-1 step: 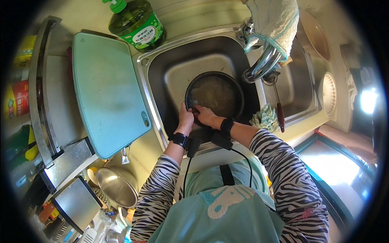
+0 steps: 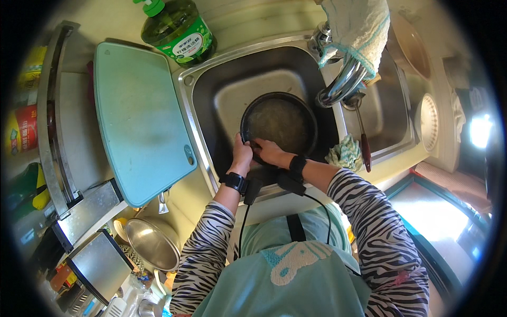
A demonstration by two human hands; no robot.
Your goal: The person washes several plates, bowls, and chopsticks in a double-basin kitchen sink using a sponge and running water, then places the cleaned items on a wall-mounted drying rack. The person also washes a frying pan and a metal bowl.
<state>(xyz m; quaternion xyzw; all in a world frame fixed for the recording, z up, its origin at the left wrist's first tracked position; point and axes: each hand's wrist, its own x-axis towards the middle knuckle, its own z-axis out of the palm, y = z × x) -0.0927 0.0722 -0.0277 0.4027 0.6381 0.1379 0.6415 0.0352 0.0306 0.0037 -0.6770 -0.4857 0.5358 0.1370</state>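
Note:
A dark round pan (image 2: 282, 124) with murky liquid in it sits in the large steel sink basin (image 2: 232, 100). My left hand (image 2: 242, 154) grips the pan's near left rim, thumb along the edge. Right beside it, my right hand (image 2: 269, 152) is closed at the same part of the rim, fingers curled inward. Whatever the right fingers hold is hidden beneath them. Both wrists carry black straps.
Right of the basin are the faucet (image 2: 340, 87) with a cloth (image 2: 359, 31) over it, a crumpled rag (image 2: 346, 153) and a red-handled ladle (image 2: 363, 127). At left stand a light blue cutting board (image 2: 142, 121) and a green soap bottle (image 2: 179, 34).
Hardly anything differs. My right hand and forearm have shifted very slightly; the pan and my left hand stay nearly in place.

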